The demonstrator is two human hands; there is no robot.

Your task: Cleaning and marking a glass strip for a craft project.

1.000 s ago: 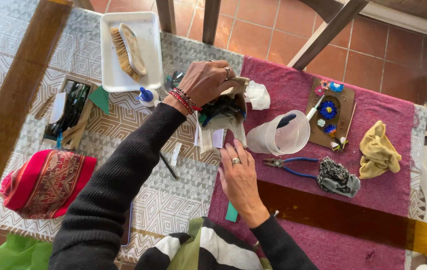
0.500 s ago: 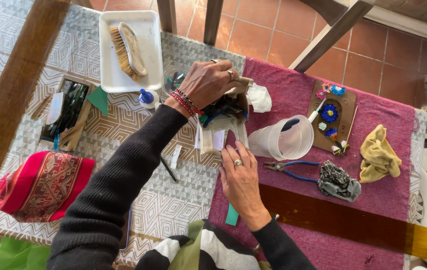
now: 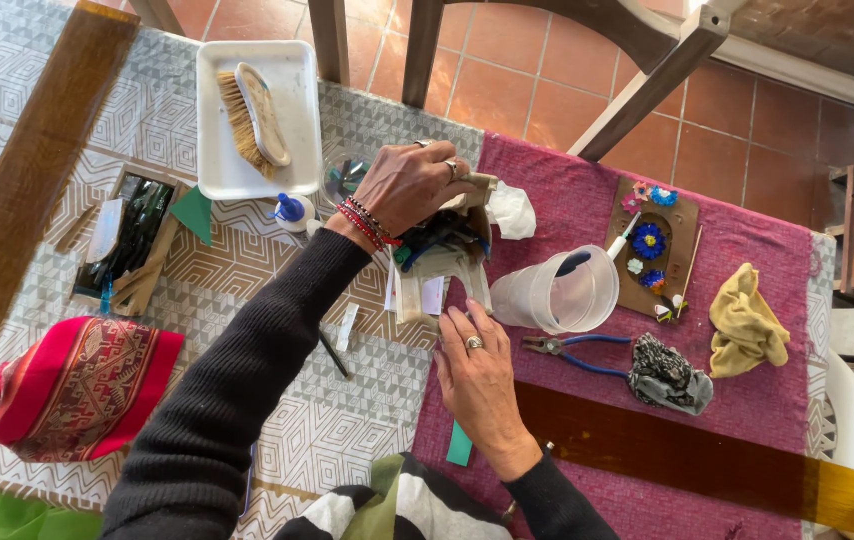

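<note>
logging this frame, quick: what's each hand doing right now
Left hand: closed over the top of a small cardboard box of craft bits.
Right hand: open, holding nothing, fingers flat by the box's base on the purple cloth.

Home craft table: terracotta floor tiles, pliers, brush.

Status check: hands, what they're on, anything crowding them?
Left hand gripping brown box. Right hand flat on purple cloth, touching box. Plastic jug, pliers close beside.

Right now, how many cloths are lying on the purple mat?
2: a yellow cloth near the mat's right edge, and a dark patterned cloth beside the blue-handled pliers. More may hide under the hands.
</note>
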